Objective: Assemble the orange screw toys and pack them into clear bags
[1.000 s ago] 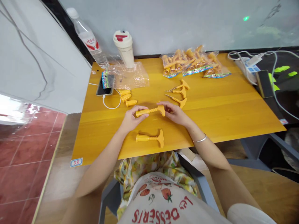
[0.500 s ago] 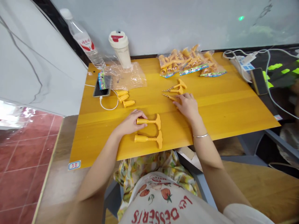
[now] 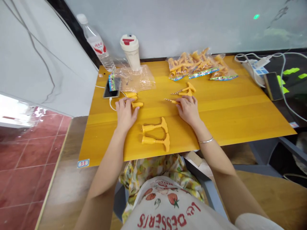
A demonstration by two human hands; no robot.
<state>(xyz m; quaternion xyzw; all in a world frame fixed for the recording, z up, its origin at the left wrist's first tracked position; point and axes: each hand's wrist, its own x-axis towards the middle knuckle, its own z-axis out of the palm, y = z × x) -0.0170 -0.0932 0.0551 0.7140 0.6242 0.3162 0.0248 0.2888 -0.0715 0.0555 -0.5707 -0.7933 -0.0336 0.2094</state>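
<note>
My right hand (image 3: 188,110) is closed on the handle end of a yellow corkscrew (image 3: 169,100), whose metal spiral points left. Just beyond it lie two more T-handled corkscrews (image 3: 189,88), their spirals bare. My left hand (image 3: 126,115) reaches over the small yellow sleeves, thumb and fingers apart; the nearest sleeve (image 3: 137,104) shows beside its thumb, and others (image 3: 131,95) are partly hidden behind its fingers. Closer to me, two sleeved corkscrews (image 3: 154,127) (image 3: 155,140) lie side by side with their handles to the right.
Along the back stand a water bottle (image 3: 98,44) and a lidded cup (image 3: 131,52). A clear plastic bag (image 3: 141,81) and a charging phone (image 3: 107,92) lie at left. Bagged yellow corkscrews (image 3: 194,65) rest at the back, a power strip (image 3: 255,70) and another phone (image 3: 273,86) at right.
My left hand has let go of the upper sleeved corkscrew and moved away to the loose sleeves. My right hand has drawn its corkscrew slightly apart from the other two.
</note>
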